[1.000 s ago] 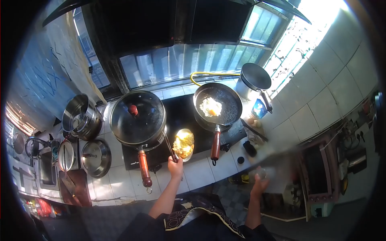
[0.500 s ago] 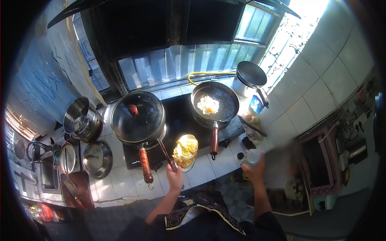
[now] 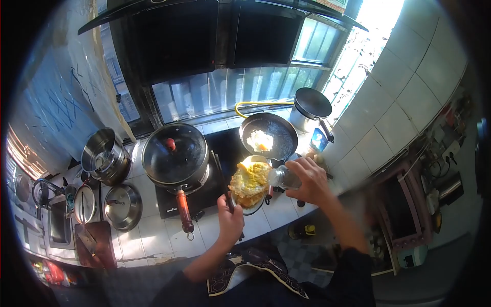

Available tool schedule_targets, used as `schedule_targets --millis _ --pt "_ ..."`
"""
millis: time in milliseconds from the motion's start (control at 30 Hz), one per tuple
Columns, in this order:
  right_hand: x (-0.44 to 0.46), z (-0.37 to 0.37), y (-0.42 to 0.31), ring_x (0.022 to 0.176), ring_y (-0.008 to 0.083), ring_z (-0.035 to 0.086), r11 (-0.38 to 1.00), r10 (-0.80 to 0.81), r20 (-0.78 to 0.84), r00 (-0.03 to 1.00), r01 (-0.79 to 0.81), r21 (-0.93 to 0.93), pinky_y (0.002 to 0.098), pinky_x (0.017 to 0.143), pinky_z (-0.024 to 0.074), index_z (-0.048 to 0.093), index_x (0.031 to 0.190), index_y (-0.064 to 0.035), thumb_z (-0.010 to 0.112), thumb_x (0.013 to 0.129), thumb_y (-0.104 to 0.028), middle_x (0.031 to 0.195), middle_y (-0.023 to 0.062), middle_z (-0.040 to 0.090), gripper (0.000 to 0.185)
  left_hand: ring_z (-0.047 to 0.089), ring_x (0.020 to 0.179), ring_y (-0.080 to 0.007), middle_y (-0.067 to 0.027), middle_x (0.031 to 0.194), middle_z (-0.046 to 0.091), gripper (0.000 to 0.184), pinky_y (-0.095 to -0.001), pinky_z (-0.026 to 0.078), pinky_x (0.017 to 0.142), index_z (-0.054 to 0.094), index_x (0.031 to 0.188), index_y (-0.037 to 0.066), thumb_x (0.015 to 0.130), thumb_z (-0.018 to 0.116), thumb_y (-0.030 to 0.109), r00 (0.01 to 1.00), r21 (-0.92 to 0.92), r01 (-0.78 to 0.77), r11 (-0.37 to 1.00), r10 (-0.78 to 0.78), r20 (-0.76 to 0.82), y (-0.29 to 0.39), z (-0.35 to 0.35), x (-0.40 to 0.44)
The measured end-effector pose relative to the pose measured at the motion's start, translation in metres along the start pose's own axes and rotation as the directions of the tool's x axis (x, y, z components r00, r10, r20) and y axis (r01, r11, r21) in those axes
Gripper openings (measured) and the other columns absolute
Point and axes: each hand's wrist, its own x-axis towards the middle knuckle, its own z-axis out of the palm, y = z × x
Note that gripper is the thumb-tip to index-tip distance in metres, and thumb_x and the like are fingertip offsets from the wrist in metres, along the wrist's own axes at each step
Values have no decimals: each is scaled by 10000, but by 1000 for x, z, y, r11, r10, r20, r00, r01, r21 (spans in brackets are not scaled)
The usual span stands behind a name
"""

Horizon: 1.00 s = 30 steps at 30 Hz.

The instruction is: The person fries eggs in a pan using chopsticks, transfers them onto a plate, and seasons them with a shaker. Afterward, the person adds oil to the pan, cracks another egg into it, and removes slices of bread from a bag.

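My left hand (image 3: 231, 217) grips the near-left edge of a plate of fried eggs (image 3: 249, 181), with dark chopsticks held against it. My right hand (image 3: 309, 181) is closed around a small clear jar (image 3: 280, 178), tilted with its end over the right side of the eggs. Behind the plate, a frying pan (image 3: 284, 138) on the stove holds one egg with white and yolk (image 3: 260, 140). My right hand and the jar partly cover the pan's handle. Whether anything falls from the jar is too small to tell.
A lidded pan (image 3: 175, 156) stands on the left burner, its handle (image 3: 184, 212) pointing toward me. Farther left are steel pots (image 3: 105, 156), a steel lid (image 3: 123, 207), a cutting board with a knife (image 3: 96, 244) and a sink (image 3: 60, 225). A dark-topped pot (image 3: 312, 104) stands back right.
My right hand has brought the jar up and left, tilting it over the eggs. The plate in my left hand has moved right and slightly up, and the view has shifted.
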Motion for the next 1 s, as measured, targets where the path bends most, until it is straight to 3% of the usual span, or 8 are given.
schedule_targets --millis 67,200,367,500,633,800,933,1000 --pt "4 -7 -5 877 245 540 989 -117 33 993 120 -87 359 702 458 509 1044 -112 761 488 -216 916 45 541 619 448 466 -55 -40 699 497 429 -194 357 419 241 1208 -2 825 431 34 999 15 6 1000 -7 37 7 10 1" --pt "16 -19 3 850 233 532 966 -92 -44 995 79 -246 369 694 461 501 1035 -120 768 491 -227 895 34 517 615 460 522 -55 -64 755 509 440 -196 368 463 221 1215 -14 830 429 39 996 8 -51 999 50 73 4 23 4" --pt "19 -26 -4 877 229 540 948 -84 -11 996 76 -310 360 682 484 513 1041 -127 771 479 -218 924 27 542 625 477 634 -65 -121 883 529 442 -213 387 554 210 1224 -28 837 420 15 995 52 -34 998 29 91 6 37 9" --pt "20 -27 0 895 222 538 945 -90 6 996 87 -315 359 689 485 503 1051 -129 764 486 -213 943 30 546 628 490 675 -74 -146 933 532 434 -217 397 583 212 1218 -30 839 419 13 992 37 -97 995 93 87 2 43 11" --pt "25 -24 10 911 224 537 947 -40 -37 999 26 -319 358 707 486 500 1052 -133 770 491 -220 960 32 543 629 501 701 -79 -144 931 535 432 -223 404 597 213 1214 -31 838 420 10 995 56 -20 998 15 100 6 46 11" --pt "25 -26 6 916 231 534 955 -79 29 996 84 -283 366 703 488 497 1055 -129 754 509 -191 973 36 539 607 513 712 -89 -145 924 539 440 -231 412 605 210 1218 -33 835 423 9 995 73 -57 996 51 82 0 48 20" --pt "29 -20 18 937 233 535 961 -7 -74 997 -14 -278 367 720 491 497 1075 -136 759 507 -200 986 39 538 628 513 707 -91 -145 915 538 441 -233 414 604 216 1218 -32 833 426 12 995 102 -64 993 55 81 -5 48 21" --pt "29 -22 11 941 236 532 962 -33 22 999 38 -271 368 719 491 498 1077 -132 740 518 -186 995 44 538 612 515 713 -96 -147 909 535 439 -236 414 607 223 1216 -31 833 432 17 995 76 -81 994 76 62 -7 50 23"
